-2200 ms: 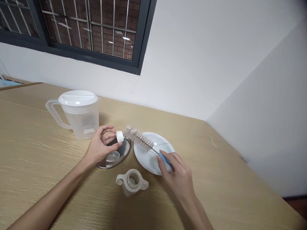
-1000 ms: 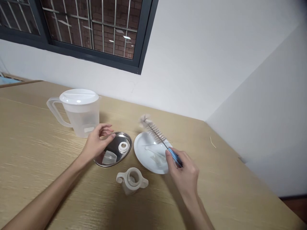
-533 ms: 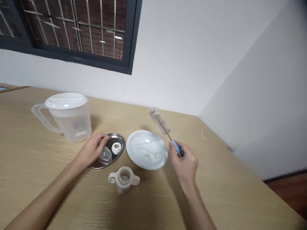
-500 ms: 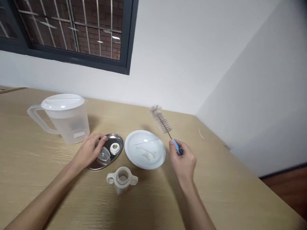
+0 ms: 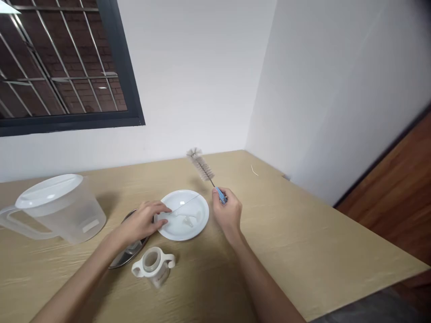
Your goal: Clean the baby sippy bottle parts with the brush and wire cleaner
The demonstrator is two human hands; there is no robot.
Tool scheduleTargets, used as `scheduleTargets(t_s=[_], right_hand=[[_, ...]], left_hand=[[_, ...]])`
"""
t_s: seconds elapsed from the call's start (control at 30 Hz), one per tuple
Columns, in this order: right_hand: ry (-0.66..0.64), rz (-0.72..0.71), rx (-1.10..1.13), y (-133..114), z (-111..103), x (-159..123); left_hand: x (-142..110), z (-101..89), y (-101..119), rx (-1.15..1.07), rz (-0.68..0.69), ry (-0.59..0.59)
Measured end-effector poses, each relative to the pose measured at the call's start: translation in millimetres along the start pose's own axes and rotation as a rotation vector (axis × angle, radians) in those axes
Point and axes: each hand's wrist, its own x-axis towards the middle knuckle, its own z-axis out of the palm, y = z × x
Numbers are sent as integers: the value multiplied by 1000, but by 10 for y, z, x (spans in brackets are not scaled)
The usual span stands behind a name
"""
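My right hand [image 5: 229,208] is closed round the blue handle of a bottle brush [image 5: 202,168], its grey bristles tilted up and to the left. Over the left rim of a white plate [image 5: 182,234] reaches my left hand [image 5: 148,217], thumb and fingers apart, nothing held between them. A thin straight rod and small translucent pieces [image 5: 188,221] lie on the plate. Partly covered by my left hand and wrist is a shiny metal tray [image 5: 126,256] with a clear piece on it. In front stands an open-topped baby bottle [image 5: 153,264] with two side handles.
A translucent lidded pitcher [image 5: 70,215] stands on the left of the wooden table [image 5: 286,233]. A thin pale strand [image 5: 254,171] lies near the back right edge. Walls and a barred window [image 5: 67,63] close off the back.
My left hand has moved right from the metal tray to the plate's left edge. The right hand still holds the bottle brush. The camera view has turned to the right.
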Motion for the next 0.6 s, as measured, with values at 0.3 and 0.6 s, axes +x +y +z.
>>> scheduleTargets(t_s=[0.3,0.6], right_hand=[[6,0,44,-62,-13,6],[8,-1,65,-117,-40,-6]], left_hand=[[642,131,396,309,215,-342],[793,222,374,287,212,-406]])
